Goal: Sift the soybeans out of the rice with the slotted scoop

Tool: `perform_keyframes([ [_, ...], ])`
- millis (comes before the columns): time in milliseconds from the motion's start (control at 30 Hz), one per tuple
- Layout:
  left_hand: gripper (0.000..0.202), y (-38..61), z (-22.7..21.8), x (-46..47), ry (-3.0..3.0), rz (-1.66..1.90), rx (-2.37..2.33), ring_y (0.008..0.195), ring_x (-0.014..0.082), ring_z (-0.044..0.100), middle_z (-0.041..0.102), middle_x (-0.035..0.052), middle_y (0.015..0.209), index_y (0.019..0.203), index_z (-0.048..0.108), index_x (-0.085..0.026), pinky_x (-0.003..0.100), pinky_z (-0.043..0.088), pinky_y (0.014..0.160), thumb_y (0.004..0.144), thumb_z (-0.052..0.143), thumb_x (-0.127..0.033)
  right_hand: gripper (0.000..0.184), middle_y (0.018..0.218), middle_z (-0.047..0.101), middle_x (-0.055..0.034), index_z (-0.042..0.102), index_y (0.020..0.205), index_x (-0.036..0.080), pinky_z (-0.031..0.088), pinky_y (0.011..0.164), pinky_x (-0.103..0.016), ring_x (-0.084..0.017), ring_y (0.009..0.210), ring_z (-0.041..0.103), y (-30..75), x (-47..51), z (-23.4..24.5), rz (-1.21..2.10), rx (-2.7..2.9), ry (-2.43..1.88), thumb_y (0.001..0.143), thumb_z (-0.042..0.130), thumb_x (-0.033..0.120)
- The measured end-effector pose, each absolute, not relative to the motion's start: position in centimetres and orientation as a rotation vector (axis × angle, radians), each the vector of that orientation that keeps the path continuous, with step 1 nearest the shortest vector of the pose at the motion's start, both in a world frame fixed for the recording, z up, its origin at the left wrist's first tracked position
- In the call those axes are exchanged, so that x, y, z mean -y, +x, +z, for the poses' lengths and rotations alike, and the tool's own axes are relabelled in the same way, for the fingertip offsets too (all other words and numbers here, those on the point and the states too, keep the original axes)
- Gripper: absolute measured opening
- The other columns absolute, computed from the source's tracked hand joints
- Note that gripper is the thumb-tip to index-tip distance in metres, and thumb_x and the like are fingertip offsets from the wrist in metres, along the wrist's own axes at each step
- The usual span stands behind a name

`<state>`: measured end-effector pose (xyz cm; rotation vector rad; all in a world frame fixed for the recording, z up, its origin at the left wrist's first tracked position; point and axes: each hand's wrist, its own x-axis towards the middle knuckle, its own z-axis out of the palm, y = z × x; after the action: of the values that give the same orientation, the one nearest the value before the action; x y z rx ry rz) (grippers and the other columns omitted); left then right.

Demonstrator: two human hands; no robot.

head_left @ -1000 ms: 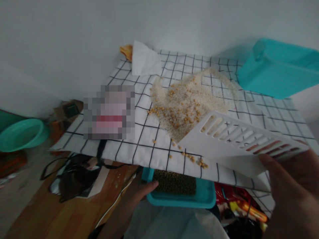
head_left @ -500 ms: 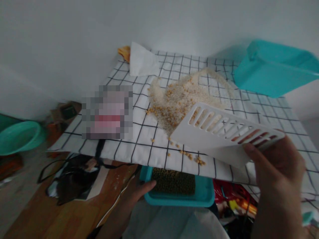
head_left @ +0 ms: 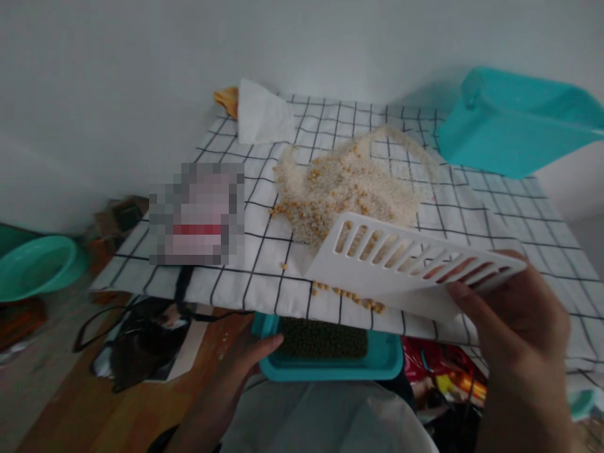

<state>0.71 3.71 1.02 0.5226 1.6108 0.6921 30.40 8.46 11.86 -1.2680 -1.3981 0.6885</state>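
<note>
My right hand (head_left: 516, 314) grips a white slotted plastic scraper (head_left: 396, 267) and holds it tilted over the near edge of a table with a black-grid white cloth (head_left: 245, 289). A heap of white rice mixed with yellow beans (head_left: 344, 182) lies on the cloth just beyond the scraper. A short row of yellow beans (head_left: 352, 297) sits at the cloth's edge under the scraper. My left hand (head_left: 248, 355) holds the left rim of a teal tray (head_left: 330, 365) of dark green beans below the table edge.
A teal bin (head_left: 514, 123) rests at the table's far right. White paper (head_left: 262, 116) lies at the far left corner. A blurred pink item (head_left: 198, 214) sits on the left. On the floor are a teal basin (head_left: 38, 267) and dark cables (head_left: 136, 340).
My right hand has drawn the scraper left and toward me, nearer the table edge. The loose yellow beans now lie partly under it. The tray stays below the edge.
</note>
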Motion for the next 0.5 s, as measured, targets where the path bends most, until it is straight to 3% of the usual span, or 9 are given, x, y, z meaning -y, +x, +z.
perform_keyframes([
  [100,0.063,1.0,1.3,-3.8,0.546,0.743,-1.589,0.109,0.0395,0.067,0.079,0.0108,0.099,0.106,0.071,-0.018,0.046,0.059,0.087,0.050,0.078,-0.045,0.016,0.080,0.064,0.0029,0.067,0.091,0.029,0.051,0.053,-0.021,-0.014,0.067,0.062,30.2,-8.3,12.2,0.723,1.440,-1.296,0.080,0.069,0.018],
  [200,0.056,1.3,1.6,-3.7,0.645,0.738,-1.641,0.114,0.0388,0.065,0.078,0.0098,0.104,0.101,0.073,-0.020,0.043,0.056,0.094,0.050,0.077,-0.043,0.015,0.078,0.064,0.0025,0.068,0.090,0.028,0.050,0.052,-0.021,-0.014,0.066,0.062,30.1,-8.6,12.1,0.707,1.419,-1.261,0.080,0.070,0.018],
  [333,0.055,1.6,1.5,-3.6,0.655,0.731,-1.619,0.109,0.0390,0.068,0.079,0.0095,0.101,0.102,0.073,-0.020,0.044,0.057,0.092,0.052,0.076,-0.042,0.019,0.079,0.066,0.0016,0.070,0.091,0.027,0.050,0.052,-0.021,-0.014,0.066,0.063,30.4,-9.1,11.4,0.624,1.360,-1.194,0.076,0.072,0.016],
  [500,0.058,1.4,1.2,-3.7,0.675,0.690,-1.624,0.117,0.0408,0.063,0.077,0.0114,0.107,0.102,0.073,-0.018,0.046,0.054,0.096,0.050,0.078,-0.043,0.018,0.078,0.067,-0.0010,0.071,0.090,0.026,0.052,0.055,-0.027,-0.019,0.071,0.065,32.3,-8.0,11.2,0.583,1.294,-1.236,0.074,0.074,0.018],
])
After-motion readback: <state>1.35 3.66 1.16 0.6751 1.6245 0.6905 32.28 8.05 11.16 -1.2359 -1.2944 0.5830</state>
